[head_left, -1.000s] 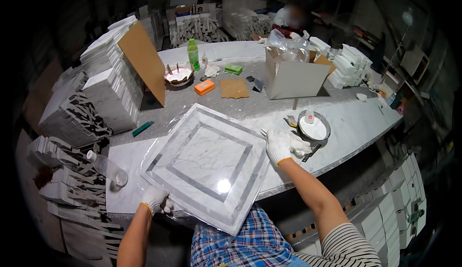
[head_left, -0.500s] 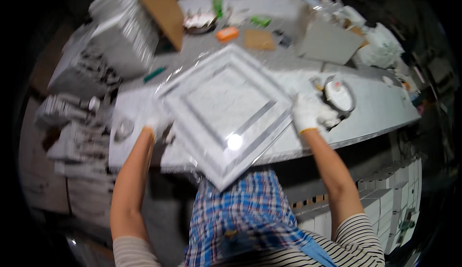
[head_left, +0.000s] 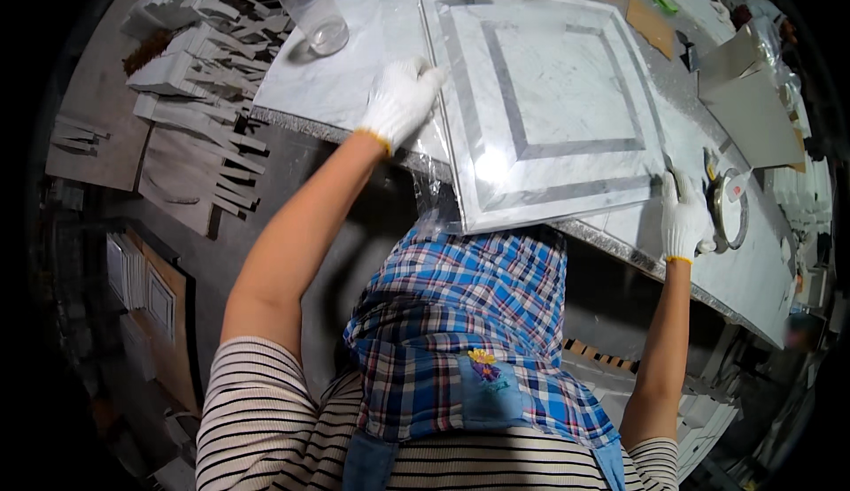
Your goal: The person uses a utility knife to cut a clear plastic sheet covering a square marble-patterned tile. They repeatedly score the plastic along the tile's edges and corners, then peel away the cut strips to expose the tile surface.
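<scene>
- The tile panel [head_left: 549,92] lies on the bench [head_left: 372,13] with its near-left corner past the front edge, by the apron [head_left: 460,314]; that overhang could make it tip if pushed toward the body.
- The left hand [head_left: 403,97] has curled fingers at the panel's left edge; I cannot tell whether its grip is closed on panel or film. Holding only loose film could let the panel slide.
- The right hand [head_left: 683,215] has its fingers straightened at the near-right corner; whether it grips is unclear. A sideways swing could knock the bowl [head_left: 731,210] just beside it.
- Glossy plastic film [head_left: 432,197] hanging over the front edge could snag or tear.
</scene>
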Action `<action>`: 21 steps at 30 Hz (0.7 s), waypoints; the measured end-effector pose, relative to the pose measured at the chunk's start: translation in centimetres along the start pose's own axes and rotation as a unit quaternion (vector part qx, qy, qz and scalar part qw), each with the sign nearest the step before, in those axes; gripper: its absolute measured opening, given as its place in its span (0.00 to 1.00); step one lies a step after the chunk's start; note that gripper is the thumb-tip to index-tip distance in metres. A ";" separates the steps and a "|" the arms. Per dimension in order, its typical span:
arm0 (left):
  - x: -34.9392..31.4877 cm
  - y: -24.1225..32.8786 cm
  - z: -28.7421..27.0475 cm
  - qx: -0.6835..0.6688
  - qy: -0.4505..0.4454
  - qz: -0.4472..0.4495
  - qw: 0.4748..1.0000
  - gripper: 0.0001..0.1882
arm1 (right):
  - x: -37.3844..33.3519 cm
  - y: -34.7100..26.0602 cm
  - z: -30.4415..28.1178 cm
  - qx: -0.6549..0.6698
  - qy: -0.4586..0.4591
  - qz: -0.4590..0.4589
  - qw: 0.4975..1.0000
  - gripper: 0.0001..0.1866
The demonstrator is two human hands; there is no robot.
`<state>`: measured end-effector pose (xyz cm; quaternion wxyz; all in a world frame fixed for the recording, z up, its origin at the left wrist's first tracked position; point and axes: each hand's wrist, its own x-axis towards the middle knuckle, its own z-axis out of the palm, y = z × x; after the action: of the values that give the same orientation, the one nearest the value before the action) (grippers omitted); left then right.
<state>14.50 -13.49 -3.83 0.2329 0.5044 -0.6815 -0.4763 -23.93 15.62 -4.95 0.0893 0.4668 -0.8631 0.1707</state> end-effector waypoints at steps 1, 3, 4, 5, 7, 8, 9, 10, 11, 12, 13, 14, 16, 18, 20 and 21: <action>-2.0 -0.8 -0.1 0.061 0.020 0.066 0.996 0.15 | -0.8 -2.5 -1.0 0.108 -0.013 -0.014 0.994 0.20; -7.2 -0.1 0.2 0.133 0.026 0.052 0.989 0.19 | -3.3 -6.6 -1.9 0.343 -0.163 0.090 0.921 0.19; -9.6 -1.2 1.1 0.163 0.095 0.086 0.978 0.21 | -4.0 -8.9 -2.7 0.337 -0.207 0.053 0.917 0.19; -11.1 -1.4 1.4 0.191 0.051 0.033 0.980 0.22 | -4.7 -10.7 -3.3 0.328 -0.248 0.016 0.911 0.20; -13.7 -1.0 2.2 0.077 -0.053 -0.101 0.991 0.24 | -5.5 -13.1 -2.9 0.338 -0.275 -0.034 0.899 0.21; -14.4 -1.0 2.7 0.085 -0.078 -0.110 0.987 0.23 | -5.4 -14.1 -3.3 0.337 -0.323 -0.020 0.884 0.23; -15.2 -0.9 3.0 0.092 -0.100 -0.120 0.983 0.22 | -5.1 -14.9 -3.1 0.304 -0.355 -0.039 0.883 0.23; -15.8 -1.7 3.5 0.057 -0.124 -0.127 0.983 0.21 | -4.8 -16.3 -3.3 0.276 -0.340 -0.111 0.892 0.22; -16.1 -2.5 4.0 0.021 -0.147 -0.132 0.980 0.20 | -4.5 -17.4 -3.6 0.248 -0.323 -0.181 0.895 0.21; -16.2 -2.2 4.3 -0.059 -0.193 -0.190 0.961 0.18 | -4.4 -17.5 -3.2 0.240 -0.308 -0.213 0.896 0.20; -16.7 -1.3 4.2 -0.216 -0.203 -0.232 0.926 0.16 | -4.4 -17.5 -2.5 0.232 -0.292 -0.244 0.895 0.18; -16.8 -1.3 4.4 -0.250 -0.211 -0.232 0.916 0.14 | -4.2 -17.6 -2.1 0.223 -0.277 -0.275 0.893 0.17; -17.0 -1.7 4.8 -0.281 -0.214 -0.216 0.910 0.14 | -3.5 -18.0 -1.8 0.197 -0.306 -0.284 0.887 0.16; -17.0 -1.9 5.2 -0.274 -0.207 -0.185 0.921 0.17 | -2.8 -18.3 -1.6 0.178 -0.328 -0.297 0.879 0.16; -17.3 -2.0 5.2 -0.266 -0.202 -0.186 0.924 0.17 | -2.1 -18.5 -1.6 0.166 -0.342 -0.314 0.870 0.16; -17.4 -2.0 5.3 -0.262 -0.202 -0.186 0.925 0.17 | -1.9 -18.3 -1.6 0.166 -0.337 -0.325 0.868 0.16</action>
<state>17.85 4.43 -5.10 0.1213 0.4365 -0.4591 -0.7642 -7.58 8.48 -0.21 -0.2358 0.7583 -0.5986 0.1051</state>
